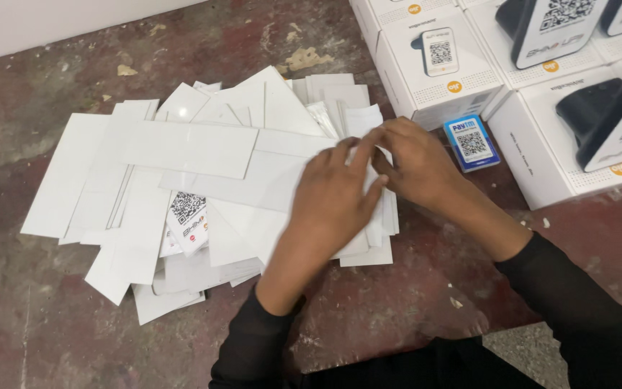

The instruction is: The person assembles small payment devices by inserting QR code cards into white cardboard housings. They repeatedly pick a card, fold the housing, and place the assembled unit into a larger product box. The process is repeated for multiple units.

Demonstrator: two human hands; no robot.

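A small white paper slip point(366, 124) is pinched between the fingers of both hands at the right edge of a loose heap of white cards point(196, 180). The left hand point(336, 198) lies palm-down over the heap, its fingertips closed on the slip's lower part. The right hand point(415, 162) meets it from the right, thumb and fingers gripping the same slip, so the two hands touch at the fingertips. Both arms wear black sleeves point(577, 302).

The heap spreads across a worn, mottled reddish floor point(52, 317), the sheets overlapping at many angles. Among them, low in the pile, one card with a square black-and-white code point(187, 216) faces up. Just right of the right hand lies a small blue-bordered card with a code point(472, 142). Beyond it, at the upper right, stand several white boxes point(440, 65) pressed side by side, their lids picturing dark wedge-shaped devices.
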